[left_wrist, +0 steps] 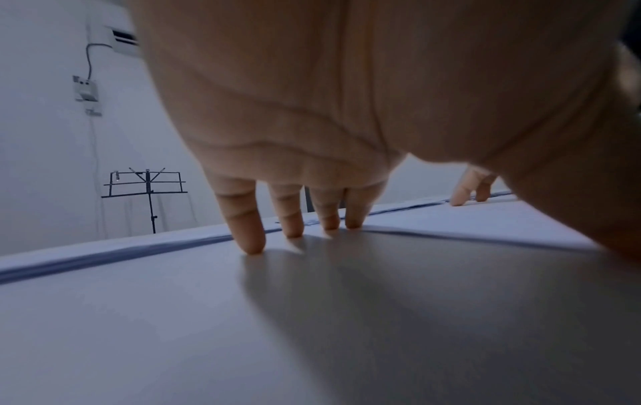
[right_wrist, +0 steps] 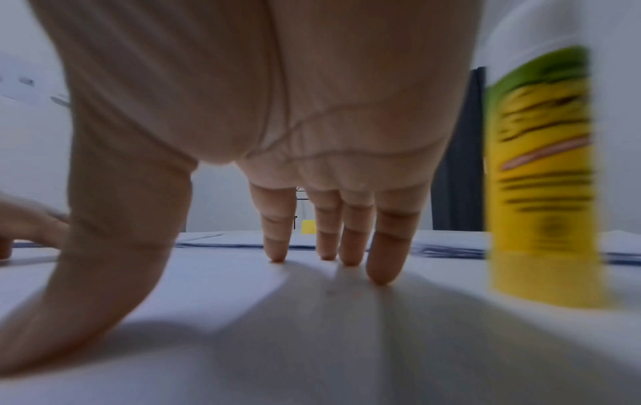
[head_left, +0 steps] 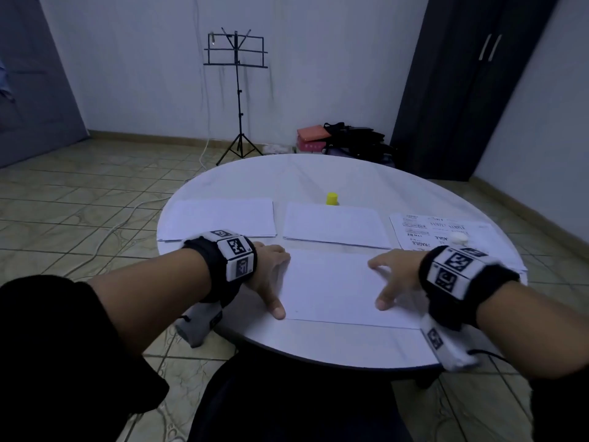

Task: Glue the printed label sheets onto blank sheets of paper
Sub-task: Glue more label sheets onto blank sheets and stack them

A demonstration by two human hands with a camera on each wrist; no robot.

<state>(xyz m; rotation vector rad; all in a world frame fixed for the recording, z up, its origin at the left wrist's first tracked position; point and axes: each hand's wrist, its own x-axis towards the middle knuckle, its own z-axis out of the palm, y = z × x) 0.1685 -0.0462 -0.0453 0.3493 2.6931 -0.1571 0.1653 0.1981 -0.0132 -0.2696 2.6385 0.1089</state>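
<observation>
Seen from above at a round white table: both hands spread flat on a blank white sheet lying at the near edge. Left hand resting on the sheet's left side, fingers straight and splayed, thumb stretched toward the near corner, gripping nothing. From the left wrist view, fingertips pressed down onto paper. Right hand set on the sheet's right side in the same way, fingers extended and apart, thumb pointing down toward the near edge, nothing held. From the right wrist view, fingertips touching the sheet, with a yellow and green glue stick standing upright just beside the hand, blurred.

Farther back on the table, two stacks of blank paper side by side: one at left, one at centre. At right, the printed label sheets lying flat, text facing away, a small white cap resting on them. Yellow cap standing upright behind the centre stack.

Beyond the table: black music stand against the pale wall, a pile of bags and pink boxes on the tiled floor, dark wardrobe in the right corner
</observation>
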